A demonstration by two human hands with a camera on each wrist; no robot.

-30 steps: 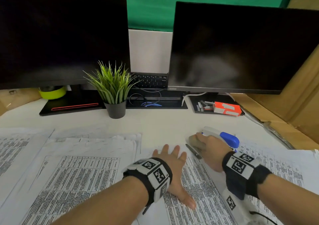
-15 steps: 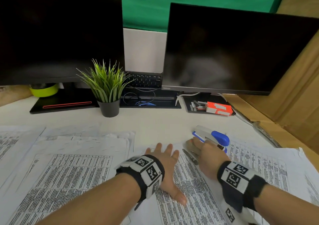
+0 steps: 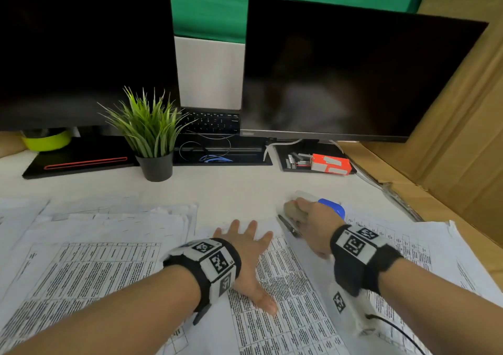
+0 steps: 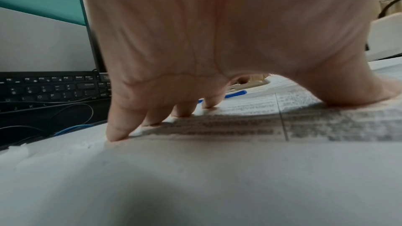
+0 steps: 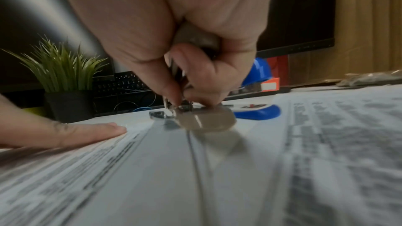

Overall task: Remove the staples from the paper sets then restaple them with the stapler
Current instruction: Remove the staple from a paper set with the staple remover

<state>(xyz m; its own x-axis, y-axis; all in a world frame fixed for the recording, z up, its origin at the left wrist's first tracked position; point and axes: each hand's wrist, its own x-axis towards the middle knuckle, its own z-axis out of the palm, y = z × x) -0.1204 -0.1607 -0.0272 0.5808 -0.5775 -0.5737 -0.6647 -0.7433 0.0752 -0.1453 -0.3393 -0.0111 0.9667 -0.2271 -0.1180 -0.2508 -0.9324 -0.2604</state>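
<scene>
A printed paper set lies in front of me on the white desk. My left hand rests flat on it with fingers spread; the fingertips press the sheet. At the set's top right corner my right hand grips a beige staple remover. In the right wrist view the hand squeezes the remover, whose metal jaws meet the paper's corner. A blue and white stapler lies just behind that hand, also visible as the stapler on the desk.
More paper stacks cover the left of the desk, with further sheets at the right. A potted plant, two dark monitors, a keyboard and an orange staple box stand behind. Cardboard lines the right.
The head view has shifted a little. My left hand stays flat on the paper, and my right hand keeps gripping the staple remover at the same corner.
</scene>
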